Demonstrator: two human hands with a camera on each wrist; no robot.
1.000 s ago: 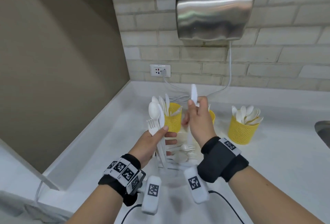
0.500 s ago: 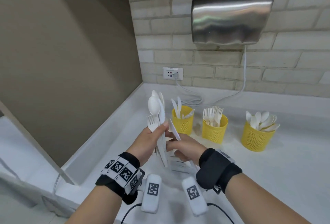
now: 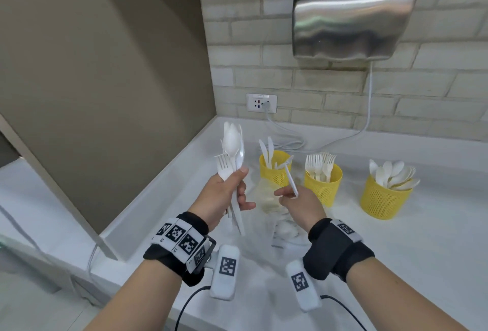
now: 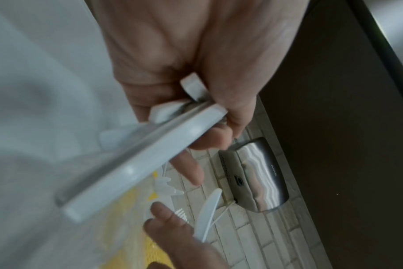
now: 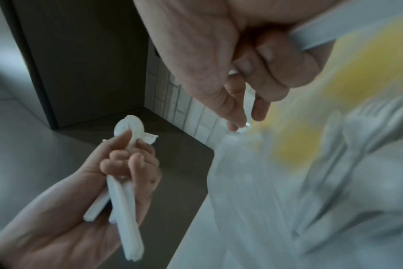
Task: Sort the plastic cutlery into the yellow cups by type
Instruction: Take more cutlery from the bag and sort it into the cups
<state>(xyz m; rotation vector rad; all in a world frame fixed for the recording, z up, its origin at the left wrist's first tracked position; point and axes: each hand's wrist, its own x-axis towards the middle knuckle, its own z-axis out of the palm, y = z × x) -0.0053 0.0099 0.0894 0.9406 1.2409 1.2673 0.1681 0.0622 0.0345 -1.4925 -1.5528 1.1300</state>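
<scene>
White mixed cutlery bundle (image 3: 232,161) gripped in left hand (image 3: 224,193); right hand (image 3: 301,204) pinches one knife (image 3: 290,180)

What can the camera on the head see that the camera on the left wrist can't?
Only the head view shows all three yellow cups: the knife cup, the fork cup and the spoon cup, plus the wall socket. Only the left wrist view shows the handle ends poking out by the palm. Both show the left hand gripping the cutlery bunch, the right hand holding a knife, and the hand dryer.
</scene>
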